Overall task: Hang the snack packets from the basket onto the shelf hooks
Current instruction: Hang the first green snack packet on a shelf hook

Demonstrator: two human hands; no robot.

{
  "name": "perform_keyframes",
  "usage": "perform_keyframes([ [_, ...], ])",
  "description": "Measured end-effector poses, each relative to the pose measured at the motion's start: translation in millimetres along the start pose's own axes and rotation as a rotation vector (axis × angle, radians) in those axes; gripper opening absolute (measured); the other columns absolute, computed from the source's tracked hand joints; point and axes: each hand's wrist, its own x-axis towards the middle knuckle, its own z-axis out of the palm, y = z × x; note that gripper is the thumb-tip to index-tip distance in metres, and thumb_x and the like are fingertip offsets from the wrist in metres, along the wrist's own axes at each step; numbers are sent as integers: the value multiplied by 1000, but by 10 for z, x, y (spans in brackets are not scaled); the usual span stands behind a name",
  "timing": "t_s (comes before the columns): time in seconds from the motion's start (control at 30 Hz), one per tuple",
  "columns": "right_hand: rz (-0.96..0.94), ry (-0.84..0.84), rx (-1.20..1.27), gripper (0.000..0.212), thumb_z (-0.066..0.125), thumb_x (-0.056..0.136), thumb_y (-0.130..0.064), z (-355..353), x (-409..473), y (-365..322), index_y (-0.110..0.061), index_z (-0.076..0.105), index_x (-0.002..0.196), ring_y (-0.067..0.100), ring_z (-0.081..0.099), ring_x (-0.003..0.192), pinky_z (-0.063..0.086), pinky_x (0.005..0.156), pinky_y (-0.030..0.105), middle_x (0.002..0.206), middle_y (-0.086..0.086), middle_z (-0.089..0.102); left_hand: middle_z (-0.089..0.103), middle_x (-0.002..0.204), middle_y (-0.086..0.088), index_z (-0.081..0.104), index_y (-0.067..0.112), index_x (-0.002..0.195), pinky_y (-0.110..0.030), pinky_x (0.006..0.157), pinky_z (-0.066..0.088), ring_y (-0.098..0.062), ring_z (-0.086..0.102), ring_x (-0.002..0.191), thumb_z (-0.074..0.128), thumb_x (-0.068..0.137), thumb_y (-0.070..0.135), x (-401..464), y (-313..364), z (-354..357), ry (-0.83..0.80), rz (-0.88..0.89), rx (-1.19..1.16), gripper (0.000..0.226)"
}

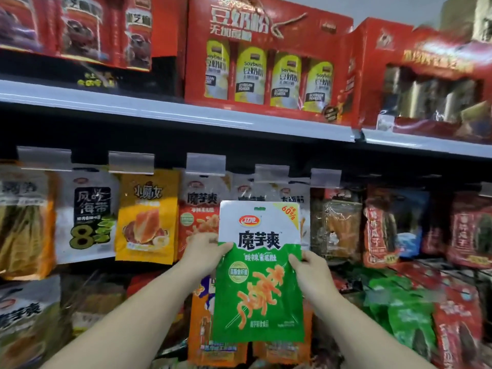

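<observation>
You held the packet (259,272) upright by its side edges, left hand (202,253) and right hand (310,270) each pinching it, before the hanging packets (198,209).

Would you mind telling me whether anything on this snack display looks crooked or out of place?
Only mildly: the white seaweed packet and the yellow packet beside it hang slightly tilted rather than square. The green and white packet is not hung yet; the left hand and right hand hold its sides.
</observation>
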Motion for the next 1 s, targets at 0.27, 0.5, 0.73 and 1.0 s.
perform_keyframes([
  [0.27,-172,-24,37,32,49,97,-26,-247,820,26,-7,57,121,27,62,74,53,67,44,101,18,68,76,88,-4,69,12,93,-40,74,60,-20,73,80,62,92,18,498,239,434,97,75,-32,9],
  [0.5,-244,-49,21,17,50,97,-29,-186,1117,-121,-14,56,101,12,33,43,30,47,24,63,3,49,74,90,-10,68,9,91,-44,74,60,-24,71,81,60,93,21,608,394,380,177,133,-35,15],
  [0.73,-206,-56,-34,31,50,95,-35,-18,1345,-23,-18,53,122,5,25,67,34,49,25,129,14,44,73,90,-12,67,7,87,-56,77,57,-31,70,89,57,94,28,683,393,398,216,87,0,24],
  [1.0,-180,-43,-53,48,51,91,-41,125,1626,113,-14,47,130,9,4,82,33,63,32,103,10,42,71,85,-5,65,15,81,-51,80,57,-25,68,81,56,95,24,845,289,429,240,69,-39,19],
])
